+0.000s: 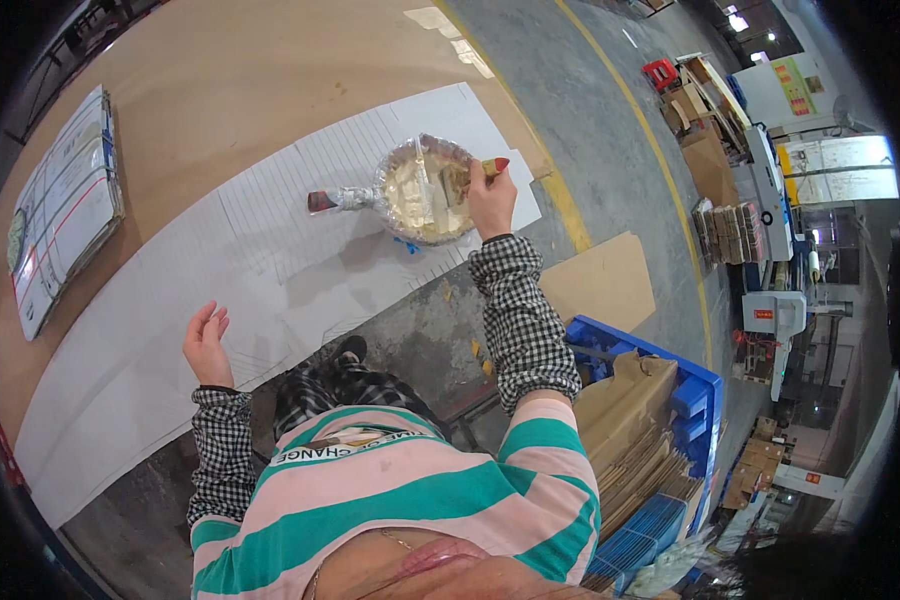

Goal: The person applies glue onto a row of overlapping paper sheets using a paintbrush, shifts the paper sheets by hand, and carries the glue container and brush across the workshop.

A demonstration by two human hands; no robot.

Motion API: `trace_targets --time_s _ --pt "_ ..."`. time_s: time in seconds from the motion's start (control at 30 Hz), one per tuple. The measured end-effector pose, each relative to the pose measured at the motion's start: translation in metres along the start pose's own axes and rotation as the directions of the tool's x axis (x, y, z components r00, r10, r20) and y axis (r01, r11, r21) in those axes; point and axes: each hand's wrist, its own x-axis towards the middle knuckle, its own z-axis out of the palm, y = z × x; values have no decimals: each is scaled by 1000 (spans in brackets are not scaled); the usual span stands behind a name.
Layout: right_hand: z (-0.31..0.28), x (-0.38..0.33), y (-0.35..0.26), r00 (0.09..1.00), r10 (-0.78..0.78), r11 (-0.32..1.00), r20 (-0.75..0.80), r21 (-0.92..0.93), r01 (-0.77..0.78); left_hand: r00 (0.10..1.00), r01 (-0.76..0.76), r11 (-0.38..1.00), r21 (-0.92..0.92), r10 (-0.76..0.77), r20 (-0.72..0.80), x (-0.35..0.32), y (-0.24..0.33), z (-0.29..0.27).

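Note:
My right hand [492, 205] is closed round the handle of a brush [494, 166], yellowish with a red tip. The brush's lower end reaches into a round pan [382, 185] lined with crinkled film or foil. Cream-coloured paste [410, 195] coats the pan's inside, and a pale strip crosses its top. The pan's wrapped handle [350, 198] points left. Beneath it lie white sheets [270, 250], fanned out in overlapping rows along the table. Near their front edge my left hand [207, 345] hovers with fingers slightly bent and apart, holding nothing.
A strapped bundle of white sheets [70, 210] lies on the brown tabletop [220, 90] at the left. To my right, a blue plastic crate [695, 400] holds folded cardboard. Flat brown board [605, 285] lies beyond the table's right end. Machinery [775, 315] and stacked cartons stand farther right.

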Motion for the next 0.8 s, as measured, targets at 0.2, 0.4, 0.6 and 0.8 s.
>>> trace_targets --time_s 0.2,0.4,0.6,0.8 --pt "-20 5 -11 987 158 932 -26 336 -140 1000 16 1000 -17 -16 4 2 0 -1" --pt "-16 -6 -32 989 116 936 88 323 -139 997 52 998 -31 -51 50 0 -2 7" --pt "-26 -6 -44 994 83 924 71 369 -103 995 72 997 -17 -70 66 -2 -7 6" --pt "-24 -2 -38 987 143 892 74 422 -161 990 93 995 31 -95 102 1 -7 9"
